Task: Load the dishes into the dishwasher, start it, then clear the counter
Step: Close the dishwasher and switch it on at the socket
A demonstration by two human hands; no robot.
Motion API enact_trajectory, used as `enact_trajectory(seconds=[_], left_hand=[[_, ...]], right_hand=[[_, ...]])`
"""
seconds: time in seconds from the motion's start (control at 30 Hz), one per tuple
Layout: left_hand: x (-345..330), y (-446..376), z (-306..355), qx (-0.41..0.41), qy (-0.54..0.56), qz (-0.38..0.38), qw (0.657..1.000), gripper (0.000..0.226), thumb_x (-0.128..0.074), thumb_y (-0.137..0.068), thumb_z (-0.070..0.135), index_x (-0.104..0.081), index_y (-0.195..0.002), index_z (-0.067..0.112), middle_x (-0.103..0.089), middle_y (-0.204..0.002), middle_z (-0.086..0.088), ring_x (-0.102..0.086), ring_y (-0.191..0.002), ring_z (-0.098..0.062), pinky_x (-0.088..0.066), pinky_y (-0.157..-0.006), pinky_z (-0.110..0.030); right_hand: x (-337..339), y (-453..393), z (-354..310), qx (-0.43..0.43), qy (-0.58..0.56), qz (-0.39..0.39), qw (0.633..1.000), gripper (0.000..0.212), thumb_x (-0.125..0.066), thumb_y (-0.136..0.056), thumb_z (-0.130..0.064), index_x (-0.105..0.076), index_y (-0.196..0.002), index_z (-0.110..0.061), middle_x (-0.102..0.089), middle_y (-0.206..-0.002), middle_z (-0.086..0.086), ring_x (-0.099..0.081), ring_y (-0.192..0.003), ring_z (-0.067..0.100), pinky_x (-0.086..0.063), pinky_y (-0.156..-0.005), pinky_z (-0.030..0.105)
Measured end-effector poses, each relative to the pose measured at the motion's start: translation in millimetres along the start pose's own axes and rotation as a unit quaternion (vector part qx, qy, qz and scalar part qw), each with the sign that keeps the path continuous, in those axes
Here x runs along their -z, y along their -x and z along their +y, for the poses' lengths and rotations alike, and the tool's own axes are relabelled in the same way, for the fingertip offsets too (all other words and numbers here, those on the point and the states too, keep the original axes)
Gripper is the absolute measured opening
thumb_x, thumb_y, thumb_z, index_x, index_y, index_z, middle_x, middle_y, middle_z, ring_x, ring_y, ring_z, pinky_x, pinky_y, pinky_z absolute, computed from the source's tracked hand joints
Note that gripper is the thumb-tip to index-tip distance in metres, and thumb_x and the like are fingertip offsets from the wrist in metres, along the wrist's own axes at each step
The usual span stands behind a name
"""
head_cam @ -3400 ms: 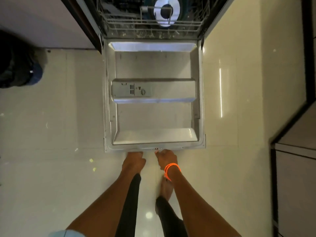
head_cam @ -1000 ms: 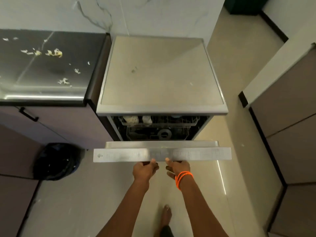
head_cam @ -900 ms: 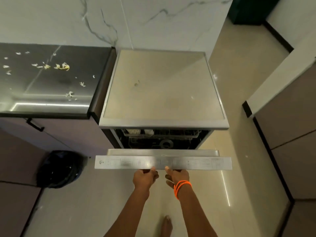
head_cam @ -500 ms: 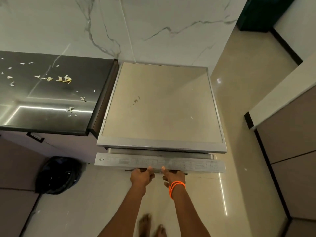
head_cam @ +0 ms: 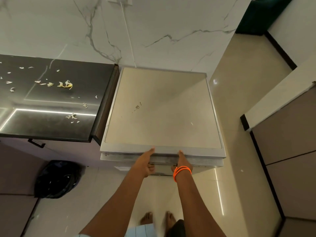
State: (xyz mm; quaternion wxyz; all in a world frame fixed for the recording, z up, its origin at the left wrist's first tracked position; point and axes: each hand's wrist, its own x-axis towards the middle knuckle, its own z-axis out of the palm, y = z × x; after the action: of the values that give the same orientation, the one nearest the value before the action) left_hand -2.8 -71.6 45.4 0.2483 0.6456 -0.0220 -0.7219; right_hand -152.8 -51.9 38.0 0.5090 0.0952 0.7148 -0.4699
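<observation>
A freestanding silver dishwasher (head_cam: 162, 110) stands against the marble wall, seen from above. Its door (head_cam: 119, 157) is up against the body, with only the top control strip showing under the lid. My left hand (head_cam: 145, 163) and my right hand (head_cam: 182, 162), which wears orange bands at the wrist, both grip the door's top edge and handle at the middle. The racks and dishes inside are hidden. To the left, the dark counter (head_cam: 51, 103) carries scattered pale food scraps (head_cam: 65, 83).
A black rubbish bag (head_cam: 58, 178) sits on the floor under the counter. Grey cabinets (head_cam: 287, 151) line the right side. Pale glossy floor tiles (head_cam: 227, 194) run between them. My bare feet (head_cam: 157, 218) stand in front of the dishwasher.
The dishwasher door has swung up from flat open to shut against the body, with both hands lifting and pushing it. The racks have gone out of sight. I have straightened up.
</observation>
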Motion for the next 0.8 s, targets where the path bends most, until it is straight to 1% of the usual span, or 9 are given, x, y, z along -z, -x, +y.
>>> enact_trajectory(seconds=[0.07,0.1,0.17,0.27,0.3,0.37,0.5,0.67,0.8], left_hand=[[-1.5,0.2,12.5,0.009,0.072,0.017,0.997,0.053,-0.080,-0.082,0.048,-0.048,-0.098,0.008,-0.047,-0.099,-0.014,-0.053,-0.097,-0.036,-0.046,-0.097,-0.052],[-1.7,-2.9,17.8,0.015,0.095,0.021,0.995,0.059,-0.082,-0.080,0.047,-0.046,-0.105,0.007,-0.047,-0.104,-0.014,-0.052,-0.107,-0.038,-0.043,-0.101,-0.056],[-1.5,-11.3,22.9,0.003,0.110,0.032,0.993,0.073,-0.086,-0.074,0.047,-0.043,-0.119,0.009,-0.046,-0.116,-0.013,-0.048,-0.122,-0.042,-0.043,-0.103,-0.061],[1.1,-18.1,21.6,-0.027,0.092,0.052,0.994,0.081,-0.087,-0.071,0.051,-0.046,-0.129,0.011,-0.051,-0.122,-0.014,-0.057,-0.110,-0.042,-0.054,-0.081,-0.054],[2.9,-20.4,21.6,-0.041,0.083,0.056,0.994,0.082,-0.087,-0.072,0.051,-0.047,-0.130,0.009,-0.054,-0.124,-0.016,-0.061,-0.105,-0.042,-0.056,-0.075,-0.053],[7.9,-22.7,22.6,-0.062,0.077,0.052,0.994,0.086,-0.088,-0.071,0.047,-0.047,-0.133,0.004,-0.058,-0.125,-0.021,-0.065,-0.099,-0.044,-0.058,-0.072,-0.056],[15.1,-33.6,23.1,-0.059,0.087,0.045,0.993,0.090,-0.093,-0.065,0.043,-0.048,-0.132,0.003,-0.056,-0.127,-0.024,-0.064,-0.105,-0.047,-0.060,-0.052,-0.050],[12.9,-31.1,26.1,-0.062,0.108,0.046,0.991,0.084,-0.092,-0.068,0.036,-0.047,-0.131,0.001,-0.052,-0.129,-0.023,-0.059,-0.113,-0.049,-0.060,-0.055,-0.054],[11.5,-32.4,29.4,-0.045,0.127,0.038,0.990,0.081,-0.090,-0.074,0.028,-0.044,-0.134,0.000,-0.049,-0.131,-0.022,-0.051,-0.123,-0.049,-0.057,-0.074,-0.064]], right_hand=[[-2.4,-2.9,-4.8,-0.014,-0.001,-0.019,1.000,0.067,-0.075,-0.083,-0.046,-0.053,-0.128,-0.001,-0.060,-0.123,0.017,-0.061,-0.103,0.039,-0.052,-0.097,0.050],[-3.6,-3.8,-6.7,-0.021,0.002,-0.010,1.000,0.076,-0.078,-0.078,-0.050,-0.052,-0.128,0.000,-0.058,-0.130,0.019,-0.059,-0.105,0.040,-0.050,-0.100,0.053],[-4.9,-9.4,-11.4,-0.025,0.004,0.016,1.000,0.081,-0.083,-0.066,-0.056,-0.054,-0.115,0.002,-0.059,-0.123,0.023,-0.057,-0.093,0.037,-0.051,-0.097,0.057],[-5.6,-9.1,-22.8,-0.024,-0.009,0.039,0.999,0.058,-0.087,-0.067,-0.049,-0.047,-0.078,-0.009,-0.059,-0.095,0.018,-0.056,-0.074,0.032,-0.055,-0.089,0.058],[-5.7,-8.7,-25.5,-0.027,-0.015,0.040,0.999,0.053,-0.088,-0.069,-0.043,-0.045,-0.075,-0.013,-0.057,-0.091,0.016,-0.055,-0.072,0.029,-0.056,-0.086,0.057],[-6.9,-8.5,-27.4,-0.023,-0.032,0.037,0.999,0.046,-0.089,-0.072,-0.033,-0.047,-0.074,-0.013,-0.058,-0.095,0.017,-0.056,-0.075,0.029,-0.058,-0.081,0.055],[-6.1,-9.2,-26.7,-0.016,-0.024,0.058,0.998,0.044,-0.089,-0.071,-0.032,-0.051,-0.075,-0.010,-0.061,-0.098,0.019,-0.058,-0.070,0.025,-0.059,-0.074,0.051],[-6.1,-12.4,-24.5,-0.012,-0.010,0.069,0.997,0.047,-0.090,-0.070,-0.035,-0.051,-0.074,-0.009,-0.063,-0.094,0.019,-0.058,-0.066,0.025,-0.060,-0.075,0.053],[-7.9,-15.3,-25.0,-0.006,-0.027,0.078,0.997,0.049,-0.088,-0.072,-0.036,-0.047,-0.075,-0.010,-0.059,-0.079,0.013,-0.057,-0.062,0.025,-0.059,-0.079,0.054]])
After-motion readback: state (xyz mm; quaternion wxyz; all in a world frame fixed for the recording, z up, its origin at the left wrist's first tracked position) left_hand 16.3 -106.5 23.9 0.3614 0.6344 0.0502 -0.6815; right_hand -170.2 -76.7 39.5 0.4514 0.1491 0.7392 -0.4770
